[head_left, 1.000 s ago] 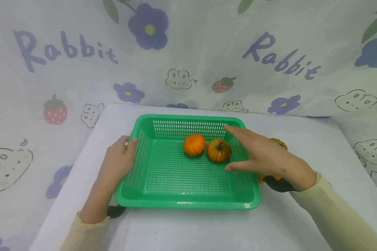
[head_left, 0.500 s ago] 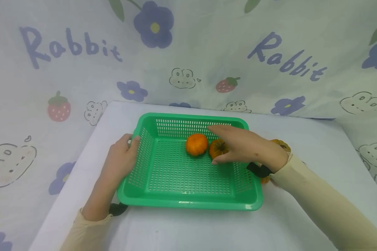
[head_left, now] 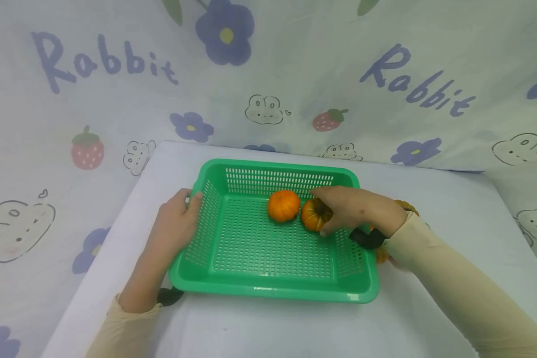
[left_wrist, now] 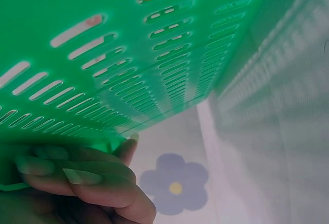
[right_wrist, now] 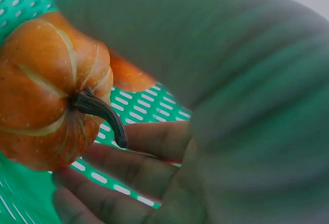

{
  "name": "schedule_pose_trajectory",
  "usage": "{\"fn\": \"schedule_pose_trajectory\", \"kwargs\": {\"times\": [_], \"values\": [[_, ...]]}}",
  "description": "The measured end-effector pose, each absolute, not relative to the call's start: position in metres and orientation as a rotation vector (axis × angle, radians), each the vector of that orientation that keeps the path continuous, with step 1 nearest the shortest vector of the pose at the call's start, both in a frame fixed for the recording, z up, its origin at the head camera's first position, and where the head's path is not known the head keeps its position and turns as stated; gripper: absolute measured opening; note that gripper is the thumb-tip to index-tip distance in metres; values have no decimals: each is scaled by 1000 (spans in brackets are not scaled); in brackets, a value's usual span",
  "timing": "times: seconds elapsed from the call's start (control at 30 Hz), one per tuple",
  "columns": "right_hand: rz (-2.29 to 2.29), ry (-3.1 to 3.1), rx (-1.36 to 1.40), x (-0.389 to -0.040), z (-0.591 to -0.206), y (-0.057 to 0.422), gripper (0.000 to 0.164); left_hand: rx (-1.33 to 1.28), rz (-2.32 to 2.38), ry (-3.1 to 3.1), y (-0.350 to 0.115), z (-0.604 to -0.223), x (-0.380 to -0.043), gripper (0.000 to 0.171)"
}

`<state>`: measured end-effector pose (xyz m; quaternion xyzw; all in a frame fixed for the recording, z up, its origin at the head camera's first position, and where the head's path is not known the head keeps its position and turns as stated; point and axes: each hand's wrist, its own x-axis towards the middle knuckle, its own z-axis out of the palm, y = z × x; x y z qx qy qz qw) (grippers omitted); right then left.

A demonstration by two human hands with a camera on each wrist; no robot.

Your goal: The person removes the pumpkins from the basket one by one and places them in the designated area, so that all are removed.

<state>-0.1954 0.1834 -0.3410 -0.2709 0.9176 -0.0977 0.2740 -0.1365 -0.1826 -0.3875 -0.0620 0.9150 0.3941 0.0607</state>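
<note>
A green plastic basket point(head_left: 273, 293) with slotted walls stands on the white table. My left hand point(head_left: 174, 226) grips its left rim, thumb on top; in the left wrist view the curled fingers point(left_wrist: 103, 183) show under the rim. Inside the basket sit two small pumpkins: a plain orange one point(head_left: 284, 206) and, to its right, a striped orange-green one point(head_left: 314, 216) with a dark curved stem. My right hand point(head_left: 351, 206) reaches over the right wall, fingers and thumb spread around the striped pumpkin. In the right wrist view its fingers point(right_wrist: 133, 172) lie fairly straight beside that pumpkin point(right_wrist: 46, 95).
Outside the basket's right wall, partly hidden by the right arm, are a greenish pumpkin point(head_left: 407, 206) and an orange piece of one point(head_left: 382, 255). A printed cloth point(head_left: 268, 64) hangs behind the table.
My right hand moved left over the striped pumpkin, then lowered and drew slightly back right beside it. My left hand keeps its grip on the basket. The head view shifted a little.
</note>
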Motion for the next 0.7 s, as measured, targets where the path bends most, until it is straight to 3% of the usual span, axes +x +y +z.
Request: {"fn": "schedule_pose_trajectory", "kwargs": {"times": [0.33, 0.7], "values": [[-189, 2499, -745, -197, -345, 180, 54, -186, 1185, 2774, -181, -387, -137, 72], [-145, 2502, -756, -198, -347, 178, 64, -201, 1184, 2765, -182, -385, -136, 72]]}}
